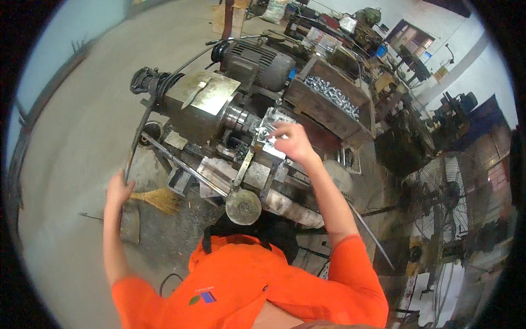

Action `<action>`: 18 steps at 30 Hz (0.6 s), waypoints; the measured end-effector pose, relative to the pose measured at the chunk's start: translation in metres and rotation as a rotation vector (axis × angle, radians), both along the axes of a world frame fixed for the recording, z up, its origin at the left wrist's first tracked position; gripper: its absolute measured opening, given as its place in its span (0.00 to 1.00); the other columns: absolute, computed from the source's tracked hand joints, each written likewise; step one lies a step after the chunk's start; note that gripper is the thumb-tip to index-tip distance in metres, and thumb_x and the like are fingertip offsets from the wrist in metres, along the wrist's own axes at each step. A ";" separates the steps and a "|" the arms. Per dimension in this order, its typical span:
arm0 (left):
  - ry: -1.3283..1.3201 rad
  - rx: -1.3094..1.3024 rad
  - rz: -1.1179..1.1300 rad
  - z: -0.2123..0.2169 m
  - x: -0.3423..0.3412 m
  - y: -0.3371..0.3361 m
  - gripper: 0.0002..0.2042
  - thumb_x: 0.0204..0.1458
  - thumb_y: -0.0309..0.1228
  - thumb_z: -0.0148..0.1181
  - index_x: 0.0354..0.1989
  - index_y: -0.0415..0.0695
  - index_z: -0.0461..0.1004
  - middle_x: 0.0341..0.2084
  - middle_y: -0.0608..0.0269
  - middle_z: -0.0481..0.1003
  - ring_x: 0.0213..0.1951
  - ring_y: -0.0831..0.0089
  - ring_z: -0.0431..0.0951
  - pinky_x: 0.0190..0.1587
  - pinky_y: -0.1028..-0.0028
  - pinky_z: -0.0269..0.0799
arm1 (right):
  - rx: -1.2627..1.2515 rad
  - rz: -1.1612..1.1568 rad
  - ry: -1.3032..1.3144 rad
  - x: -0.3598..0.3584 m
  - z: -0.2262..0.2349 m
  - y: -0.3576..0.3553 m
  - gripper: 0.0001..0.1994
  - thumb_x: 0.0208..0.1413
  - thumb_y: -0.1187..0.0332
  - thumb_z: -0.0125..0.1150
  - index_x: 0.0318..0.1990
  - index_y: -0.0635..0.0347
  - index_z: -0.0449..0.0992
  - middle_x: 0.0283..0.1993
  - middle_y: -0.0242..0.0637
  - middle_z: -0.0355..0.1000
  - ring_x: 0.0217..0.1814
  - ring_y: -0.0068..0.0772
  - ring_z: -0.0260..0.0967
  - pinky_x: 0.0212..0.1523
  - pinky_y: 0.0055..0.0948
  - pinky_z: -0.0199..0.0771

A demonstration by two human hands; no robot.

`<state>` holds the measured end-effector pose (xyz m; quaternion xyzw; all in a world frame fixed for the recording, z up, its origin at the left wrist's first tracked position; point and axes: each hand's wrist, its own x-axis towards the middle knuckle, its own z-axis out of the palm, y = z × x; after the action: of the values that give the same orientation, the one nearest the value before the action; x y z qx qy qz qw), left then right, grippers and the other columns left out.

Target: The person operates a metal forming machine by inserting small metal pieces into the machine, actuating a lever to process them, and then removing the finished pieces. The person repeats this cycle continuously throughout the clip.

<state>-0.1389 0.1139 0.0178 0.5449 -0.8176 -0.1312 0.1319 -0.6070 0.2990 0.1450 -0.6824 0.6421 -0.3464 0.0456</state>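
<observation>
My left hand (118, 189) is closed round the lower end of a long dark lever (137, 140) that slants up to the left end of a lathe-like machine (197, 112). My right hand (294, 142) reaches over the machine's bright metal block (272, 147), thumb and fingers curled together beside the spindle's collet nose (241, 119). Whatever lies between those fingertips is too small and hidden to make out. In front of the block, a round metal disc (243, 207) stands nearest my body, with a shiny rod (186, 164) running to its left.
Behind the spindle sits a metal bin (318, 112) holding several small shiny metal parts (332, 97). A finned electric motor (257, 63) stands left of it. A straw broom (159, 200) lies by my left hand. At right stands a caged fan (444, 192); more machines fill the back.
</observation>
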 end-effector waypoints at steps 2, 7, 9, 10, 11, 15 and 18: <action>-0.111 0.046 0.048 0.007 0.005 0.014 0.22 0.42 0.38 0.60 0.41 0.36 0.67 0.31 0.40 0.73 0.36 0.46 0.73 0.39 0.56 0.69 | 0.111 0.078 0.359 -0.014 -0.018 -0.049 0.12 0.28 0.68 0.55 0.24 0.58 0.79 0.27 0.45 0.72 0.34 0.49 0.70 0.36 0.37 0.72; -0.116 0.081 0.166 0.007 0.023 0.055 0.20 0.43 0.36 0.60 0.40 0.35 0.66 0.30 0.39 0.73 0.36 0.44 0.73 0.38 0.55 0.68 | 0.367 -0.173 0.264 -0.008 -0.063 -0.100 0.10 0.29 0.67 0.56 0.22 0.62 0.78 0.28 0.51 0.73 0.33 0.51 0.72 0.40 0.37 0.73; -0.108 0.043 0.203 0.000 0.025 0.059 0.19 0.43 0.35 0.60 0.39 0.34 0.67 0.29 0.39 0.73 0.36 0.44 0.73 0.38 0.55 0.68 | 0.391 -0.172 0.183 -0.003 -0.063 -0.100 0.10 0.30 0.68 0.56 0.22 0.63 0.78 0.28 0.52 0.73 0.34 0.51 0.72 0.40 0.37 0.73; -0.103 0.023 0.218 -0.003 0.026 0.059 0.18 0.43 0.34 0.60 0.38 0.33 0.67 0.28 0.39 0.73 0.35 0.45 0.73 0.38 0.55 0.68 | 0.410 -0.150 0.158 -0.002 -0.061 -0.102 0.10 0.30 0.68 0.57 0.23 0.63 0.78 0.28 0.52 0.73 0.34 0.51 0.72 0.40 0.37 0.73; -0.096 0.001 0.231 -0.005 0.024 0.059 0.18 0.43 0.34 0.60 0.38 0.33 0.67 0.27 0.39 0.73 0.35 0.45 0.73 0.38 0.55 0.68 | 0.426 -0.131 0.134 -0.001 -0.057 -0.103 0.10 0.30 0.68 0.57 0.23 0.64 0.77 0.28 0.53 0.73 0.34 0.51 0.72 0.40 0.37 0.73; -0.106 0.009 0.244 -0.002 0.020 0.053 0.15 0.43 0.33 0.59 0.34 0.33 0.69 0.24 0.40 0.73 0.33 0.45 0.73 0.36 0.54 0.69 | 0.329 -0.264 0.190 0.001 -0.062 -0.115 0.08 0.32 0.68 0.57 0.22 0.59 0.78 0.23 0.46 0.73 0.28 0.46 0.73 0.31 0.32 0.72; -0.151 -0.036 0.260 -0.001 0.012 0.052 0.12 0.44 0.32 0.58 0.30 0.34 0.70 0.24 0.42 0.73 0.32 0.45 0.73 0.36 0.55 0.69 | 0.177 0.027 0.091 -0.025 -0.062 -0.120 0.09 0.31 0.66 0.59 0.19 0.63 0.75 0.20 0.49 0.70 0.26 0.47 0.71 0.30 0.36 0.71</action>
<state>-0.1266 0.1660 0.0170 0.6521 -0.7499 -0.0571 0.0955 -0.6319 0.1795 0.0834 -0.6991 0.6625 -0.2564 0.0813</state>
